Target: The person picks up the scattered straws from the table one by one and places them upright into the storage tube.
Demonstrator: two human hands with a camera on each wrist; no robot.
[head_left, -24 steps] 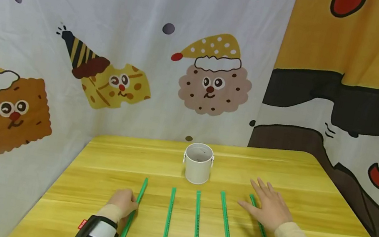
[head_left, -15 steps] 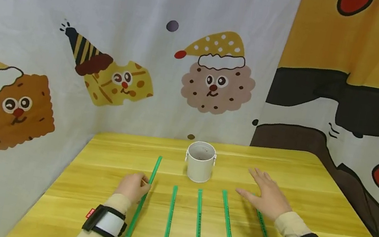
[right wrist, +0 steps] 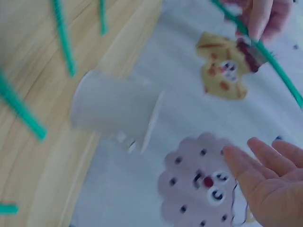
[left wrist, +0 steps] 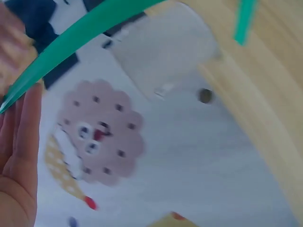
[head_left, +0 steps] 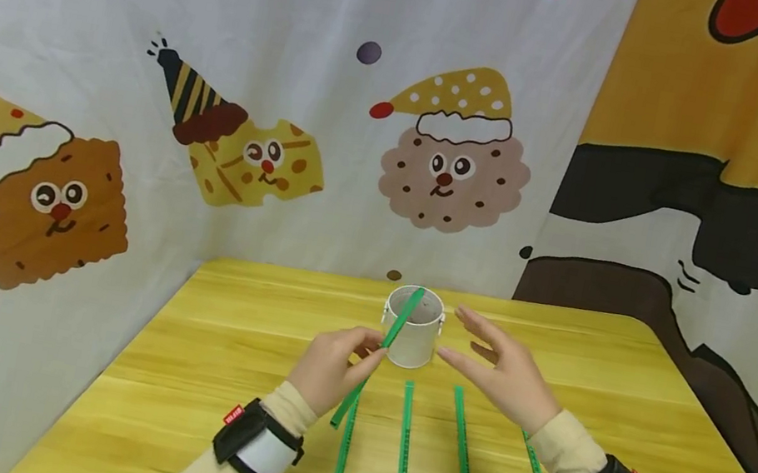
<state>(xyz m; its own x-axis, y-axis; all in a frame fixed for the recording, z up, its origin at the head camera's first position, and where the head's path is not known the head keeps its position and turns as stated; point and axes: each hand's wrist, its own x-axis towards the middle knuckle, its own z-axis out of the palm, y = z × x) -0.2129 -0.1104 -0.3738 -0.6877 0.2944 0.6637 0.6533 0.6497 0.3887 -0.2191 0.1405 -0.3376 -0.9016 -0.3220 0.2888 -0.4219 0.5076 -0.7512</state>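
Green stick (head_left: pixel 400 325) is pinched between the thumb and fingers of the left hand (head_left: pixel 332 364), slanting so that one end reaches forward past the fingertips and the other passes below the thumb, back toward the person. In the left wrist view it sweeps away from the fingers in a long curve. Just beyond those fingertips a white bucket (head_left: pixel 410 348) stands upright; from the head the stick's far end overlaps its mouth, yet the right wrist view shows the two apart. Right of the bucket is the right hand (head_left: pixel 510 374), its fingers extended and thumb held away from them, fingertips near the bucket's side. Nearer the person than the fingertips, four more green sticks (head_left: pixel 404 461) lie side by side on the wooden table (head_left: pixel 224 378), the rightmost partly hidden by the right wrist. Back from the fingers, each wrist wears a black strap (head_left: pixel 259 439). Farthest off, behind the bucket, hangs a cartoon-printed curtain (head_left: pixel 299 87).
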